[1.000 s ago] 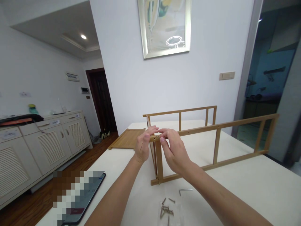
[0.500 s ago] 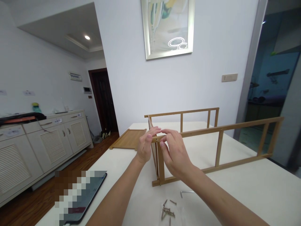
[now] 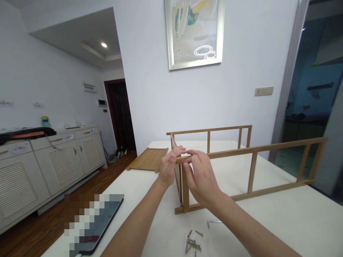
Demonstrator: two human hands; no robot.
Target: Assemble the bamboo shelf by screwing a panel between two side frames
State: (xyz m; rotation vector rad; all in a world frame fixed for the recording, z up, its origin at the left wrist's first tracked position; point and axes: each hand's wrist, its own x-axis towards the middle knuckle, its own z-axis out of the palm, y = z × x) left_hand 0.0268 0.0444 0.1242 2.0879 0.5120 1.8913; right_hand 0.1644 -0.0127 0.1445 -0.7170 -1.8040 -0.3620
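A wooden frame [image 3: 252, 171] stands on its long side on the table, joined to a second, matching frame [image 3: 208, 141] behind it by slats at the left end. My left hand [image 3: 168, 166] wraps round the top left corner of the near frame, thumb up. Close beside it, my right hand [image 3: 200, 171] has thumb and fingers pinched at a hole in that corner. A small screw seems to be between them, mostly hidden by the fingertips. Several loose screws [image 3: 193, 244] lie on a clear plastic bag in front, and a hex key [image 3: 214, 222] rests partly behind my right forearm.
A slatted wooden panel [image 3: 148, 159] lies flat on the white table [image 3: 268, 217] at the far left. Near the table's left edge is a dark tablet [image 3: 103, 225], partly pixelated. The wall [image 3: 241, 107] rises just behind the table; a white cabinet [image 3: 64, 157] stands across the floor.
The whole view has shifted slightly. Both hands stay at the frame's corner; the right fingertips sit a little closer to the hole.
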